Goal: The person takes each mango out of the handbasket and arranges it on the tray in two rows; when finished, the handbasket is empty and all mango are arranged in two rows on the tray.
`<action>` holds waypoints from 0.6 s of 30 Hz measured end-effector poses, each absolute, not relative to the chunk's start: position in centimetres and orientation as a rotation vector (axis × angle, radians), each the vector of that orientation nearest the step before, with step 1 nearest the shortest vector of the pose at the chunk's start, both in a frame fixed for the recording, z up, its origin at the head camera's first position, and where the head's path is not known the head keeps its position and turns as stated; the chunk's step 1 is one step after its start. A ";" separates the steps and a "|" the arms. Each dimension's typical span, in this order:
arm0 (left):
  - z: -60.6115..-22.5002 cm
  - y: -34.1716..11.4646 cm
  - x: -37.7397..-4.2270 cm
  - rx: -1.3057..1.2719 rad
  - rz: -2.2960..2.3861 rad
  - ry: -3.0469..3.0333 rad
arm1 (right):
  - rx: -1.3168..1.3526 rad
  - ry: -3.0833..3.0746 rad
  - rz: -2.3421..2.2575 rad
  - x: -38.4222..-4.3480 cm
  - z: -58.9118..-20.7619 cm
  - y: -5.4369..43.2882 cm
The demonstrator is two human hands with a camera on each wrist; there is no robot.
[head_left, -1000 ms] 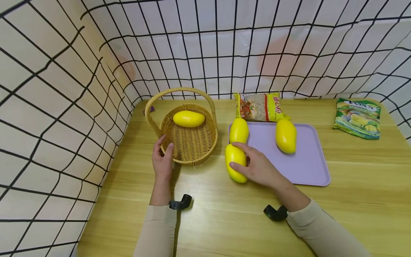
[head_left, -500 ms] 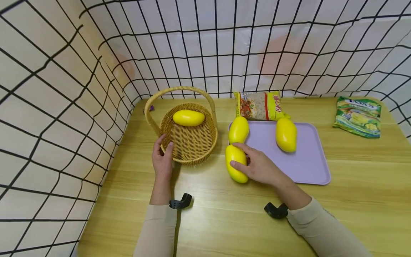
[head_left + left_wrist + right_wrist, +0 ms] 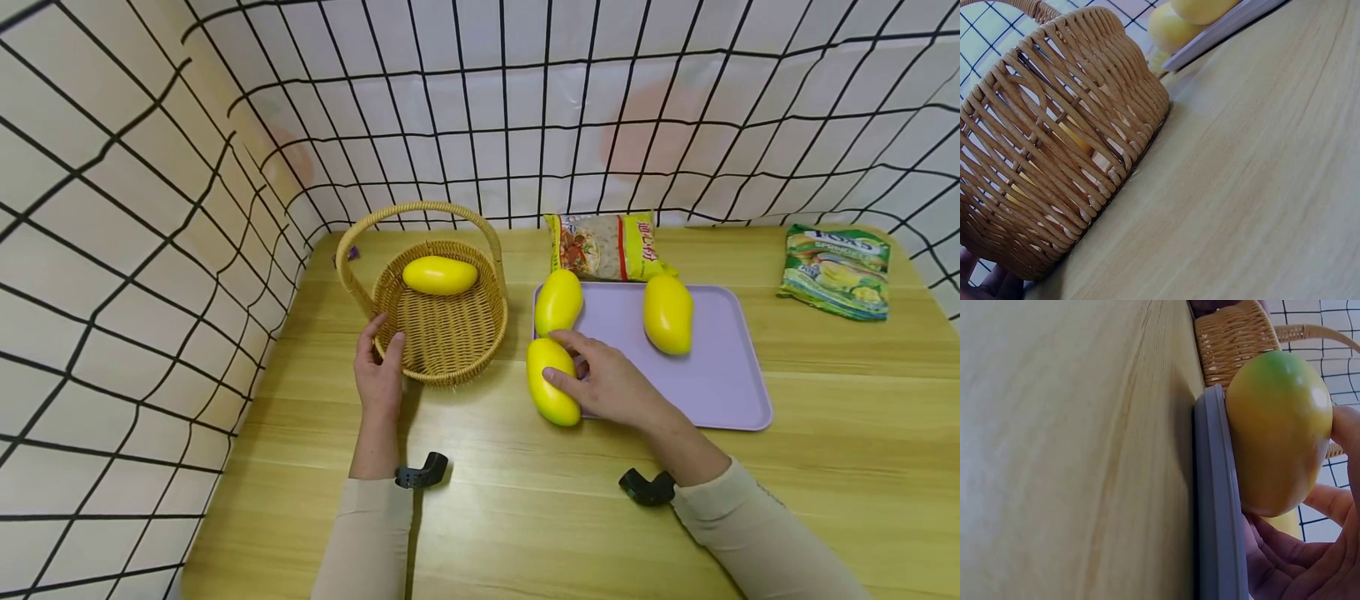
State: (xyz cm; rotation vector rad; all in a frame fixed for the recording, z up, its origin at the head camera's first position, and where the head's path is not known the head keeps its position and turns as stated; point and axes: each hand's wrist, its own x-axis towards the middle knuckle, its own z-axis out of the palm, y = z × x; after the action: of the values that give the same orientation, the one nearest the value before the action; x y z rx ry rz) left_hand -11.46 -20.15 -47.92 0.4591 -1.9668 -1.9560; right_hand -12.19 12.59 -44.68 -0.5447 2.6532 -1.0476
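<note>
My left hand [image 3: 380, 375] holds the near-left rim of a round wicker basket [image 3: 450, 375], thumb over the edge. A yellow mango [image 3: 440, 276] lies inside, towards the back. My right hand [image 3: 611, 383] has thumb and fingers round a second mango [image 3: 551, 396] at the left edge of the purple tray [image 3: 720, 400]. In the right wrist view, this mango [image 3: 1280, 425] shows a green end and lies over the tray's rim [image 3: 1219, 506]; the other fingers curl beneath. Behind it is another mango [image 3: 559, 302], and one more mango [image 3: 668, 315] lies farther right on the tray.
A yellow food packet [image 3: 603, 247] lies behind the tray, and a green sweets bag [image 3: 836, 273] at the far right. A small purple item [image 3: 352, 253] sits behind the basket handle. Black wire grid [image 3: 450, 108] walls stand at the back and left of the wooden table [image 3: 525, 517].
My right thumb and fingers have shifted slightly right along the mango, uncovering more of it. The mango has barely moved. The left hand and basket have stayed in place.
</note>
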 end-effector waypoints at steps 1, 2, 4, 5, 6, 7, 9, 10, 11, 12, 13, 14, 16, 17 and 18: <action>-47.9 -20.1 -11.4 0.458 -1.955 -1.967 | -0.546 2.652 -1.049 -12.2 -44.7 12.6; -47.9 -20.1 -11.4 0.457 -1.953 -1.970 | -0.552 2.653 -1.047 -12.2 -44.7 12.6; -47.9 -20.1 -11.4 0.452 -1.952 -1.970 | -0.552 2.653 -1.038 -12.2 -44.8 12.6; -47.9 -20.1 -11.4 0.451 -1.951 -1.971 | -0.550 2.653 -1.033 -12.2 -44.8 12.6; -47.8 -20.1 -11.3 0.449 -1.952 -1.970 | -0.545 2.652 -1.028 -12.2 -44.8 12.6; -47.8 -20.1 -11.3 0.446 -1.953 -1.968 | -0.539 2.652 -1.028 -12.2 -44.8 12.6; -47.8 -20.1 -11.3 0.443 -1.957 -1.966 | -0.529 2.652 -1.028 -12.2 -44.7 12.6; -47.8 -20.2 -11.3 0.442 -1.960 -1.965 | -0.523 2.652 -1.033 -12.3 -44.7 12.6; -47.8 -20.2 -11.3 0.440 -1.962 -1.965 | -0.518 2.650 -1.040 -12.3 -44.6 12.6; -47.8 -20.2 -11.3 0.440 -1.962 -1.965 | -0.511 2.651 -1.044 -12.3 -44.5 12.7; -47.8 -20.2 -11.3 0.438 -1.961 -1.966 | -0.504 2.656 -1.040 -12.3 -44.4 12.8; -47.8 -20.2 -11.3 0.438 -1.958 -1.969 | -0.499 2.666 -1.030 -12.4 -44.3 12.9; -47.8 -20.2 -11.2 0.435 -1.957 -1.972 | -0.482 2.693 -1.003 -12.4 -43.8 13.0; -47.8 -20.2 -11.2 0.435 -1.955 -1.974 | -0.473 2.710 -0.985 -12.4 -43.4 13.0; -47.8 -20.2 -11.3 0.435 -1.953 -1.976 | -0.471 2.733 -0.966 -12.4 -42.9 13.0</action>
State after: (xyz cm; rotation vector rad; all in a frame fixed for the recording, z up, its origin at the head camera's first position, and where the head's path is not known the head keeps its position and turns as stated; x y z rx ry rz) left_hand -11.25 -20.19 -47.78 0.4352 -1.9760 -1.9534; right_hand -12.37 12.98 -42.94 -0.4707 2.7331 -0.9665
